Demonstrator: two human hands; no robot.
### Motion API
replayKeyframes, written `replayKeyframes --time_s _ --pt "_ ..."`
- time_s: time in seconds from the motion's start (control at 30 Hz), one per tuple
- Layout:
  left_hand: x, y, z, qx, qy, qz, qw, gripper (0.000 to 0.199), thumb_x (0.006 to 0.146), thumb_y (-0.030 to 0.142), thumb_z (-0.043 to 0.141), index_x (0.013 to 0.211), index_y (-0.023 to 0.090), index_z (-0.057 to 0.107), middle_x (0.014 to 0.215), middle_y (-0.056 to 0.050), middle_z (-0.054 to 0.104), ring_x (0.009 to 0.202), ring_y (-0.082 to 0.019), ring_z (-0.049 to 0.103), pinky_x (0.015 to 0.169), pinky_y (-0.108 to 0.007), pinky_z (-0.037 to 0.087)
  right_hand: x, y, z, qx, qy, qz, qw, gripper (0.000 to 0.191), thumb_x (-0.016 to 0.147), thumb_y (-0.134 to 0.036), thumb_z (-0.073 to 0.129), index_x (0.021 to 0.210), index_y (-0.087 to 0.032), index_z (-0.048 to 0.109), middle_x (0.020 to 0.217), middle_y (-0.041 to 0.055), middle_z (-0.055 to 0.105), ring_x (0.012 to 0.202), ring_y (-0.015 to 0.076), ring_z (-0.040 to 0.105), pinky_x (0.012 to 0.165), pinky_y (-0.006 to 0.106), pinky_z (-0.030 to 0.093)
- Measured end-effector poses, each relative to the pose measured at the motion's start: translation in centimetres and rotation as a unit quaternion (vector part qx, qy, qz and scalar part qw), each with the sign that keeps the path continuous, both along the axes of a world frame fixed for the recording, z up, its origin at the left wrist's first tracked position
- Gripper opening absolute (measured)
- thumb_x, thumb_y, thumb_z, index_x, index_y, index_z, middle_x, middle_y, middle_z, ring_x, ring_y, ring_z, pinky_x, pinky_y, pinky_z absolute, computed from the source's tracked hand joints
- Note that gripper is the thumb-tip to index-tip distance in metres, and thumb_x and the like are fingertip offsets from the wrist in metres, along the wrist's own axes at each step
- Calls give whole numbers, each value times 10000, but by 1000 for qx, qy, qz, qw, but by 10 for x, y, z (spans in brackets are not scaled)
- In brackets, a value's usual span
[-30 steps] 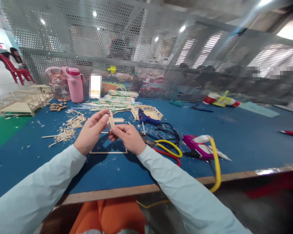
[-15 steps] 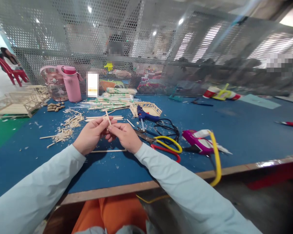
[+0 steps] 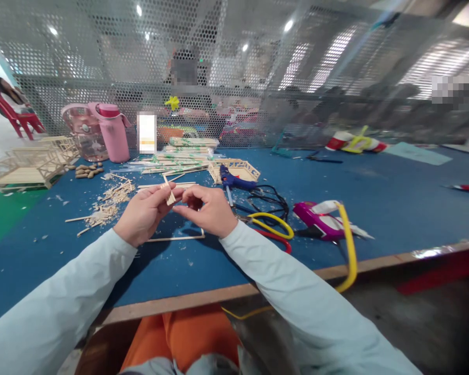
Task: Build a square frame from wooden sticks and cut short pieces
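Between thumb and fingers, my left hand pinches several short wooden sticks, one of them pointing up past the fingertips. Just to the right, my right hand has its thumb and index finger apart, and nothing shows between them. Its fingertips are close to the left hand's fingers. Beneath the hands a thin wooden stick frame lies on the blue table, partly hidden. Longer loose sticks lie behind the hands.
Blue glue gun, scissors with yellow and red handles and purple glue gun lie right. Cut stick bits, peanuts, pink bottle and wooden models are left. A mesh panel stands behind.
My right thumb and fingers have come off the sticks and opened, moving slightly right. The left hand still holds them, now tilted so several short pieces show.
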State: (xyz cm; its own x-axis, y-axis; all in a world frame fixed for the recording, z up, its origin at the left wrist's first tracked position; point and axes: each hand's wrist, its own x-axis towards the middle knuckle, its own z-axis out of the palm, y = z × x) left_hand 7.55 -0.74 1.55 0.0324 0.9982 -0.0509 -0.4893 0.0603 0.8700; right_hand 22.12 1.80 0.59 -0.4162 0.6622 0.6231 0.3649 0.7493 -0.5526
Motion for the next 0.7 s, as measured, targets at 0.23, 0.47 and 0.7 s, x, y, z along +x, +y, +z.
replayKeyframes --time_s 0.23,0.47,0.7 --pt "2 -3 -5 5 19 -29 999 194 679 235 681 841 132 653 630 23 622 580 -58 561 604 -161 451 -7 -1 -7 19 -7 -18 1000 190 743 -300 621 623 -177 540 634 -9 584 586 100 490 594 216 369" --pt "1 -3 -4 30 44 -65 996 129 708 196 651 806 113 642 705 -30 662 629 -88 601 603 -177 462 -1 2 -2 -13 -33 14 999 192 673 -279 679 669 -179 515 609 -42 515 534 83 416 550 215 351" --pt "-3 -4 3 -73 56 -89 992 82 745 92 597 791 106 662 729 -85 697 638 -131 641 621 -229 506 12 11 5 31 -64 72 995 732 614 -337 733 1256 -186 416 1195 114 520 1049 225 501 880 380 412"
